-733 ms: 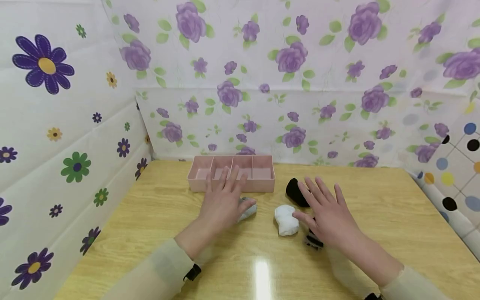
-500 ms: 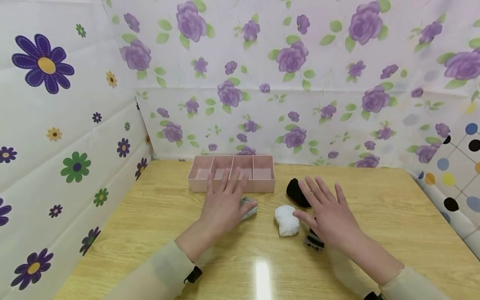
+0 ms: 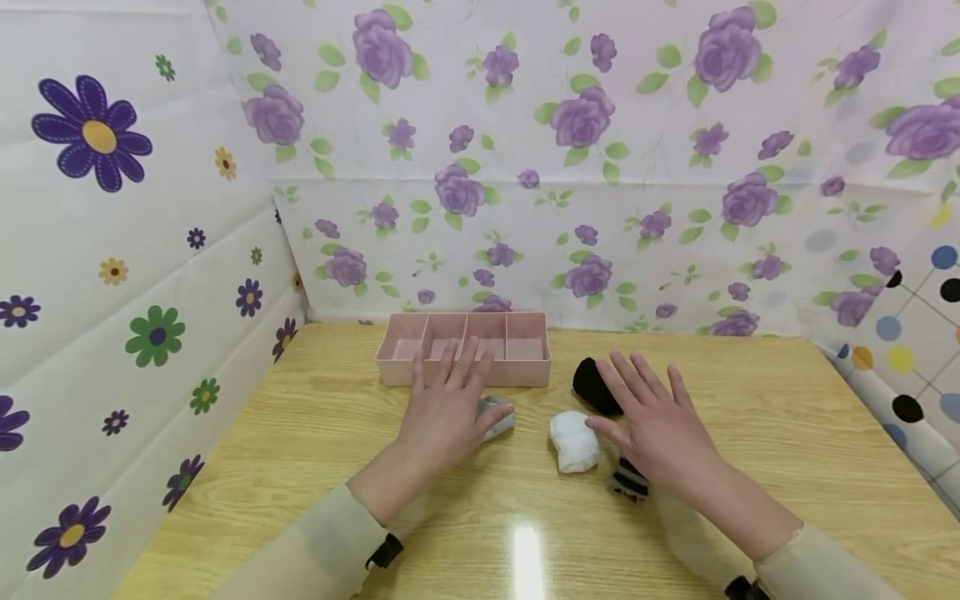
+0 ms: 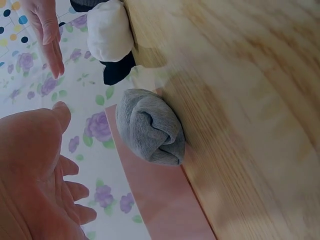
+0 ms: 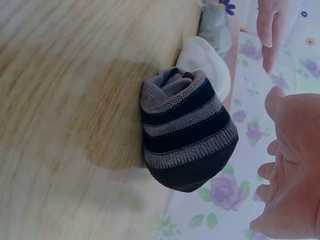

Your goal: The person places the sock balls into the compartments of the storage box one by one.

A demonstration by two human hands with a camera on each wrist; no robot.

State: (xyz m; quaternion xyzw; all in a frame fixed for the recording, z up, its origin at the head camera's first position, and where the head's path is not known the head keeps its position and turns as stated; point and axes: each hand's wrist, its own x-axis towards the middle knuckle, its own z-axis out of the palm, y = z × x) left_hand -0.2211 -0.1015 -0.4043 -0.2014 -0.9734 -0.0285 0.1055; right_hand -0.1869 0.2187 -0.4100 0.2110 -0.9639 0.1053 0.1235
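Note:
Four rolled-up socks lie on the wooden table. My left hand [image 3: 446,417], palm down with fingers spread, hovers over the grey rolled sock [image 3: 501,423], hiding part of it in the head view. In the left wrist view that grey sock [image 4: 150,127] sits apart from the palm. My right hand [image 3: 670,433] is likewise spread, above the striped black-and-grey rolled sock [image 3: 630,482], and holds nothing. The right wrist view shows this striped sock [image 5: 187,132] whole. A white rolled sock [image 3: 574,443] lies between the hands. Behind it, a black rolled sock [image 3: 592,388] is partly covered by my right fingers.
A pink box [image 3: 463,373] with several compartments stands at the back of the table [image 3: 315,433], beyond my left fingertips. Flowered cloth [image 3: 510,250] hangs behind it. More patterned cloth borders the left and right sides.

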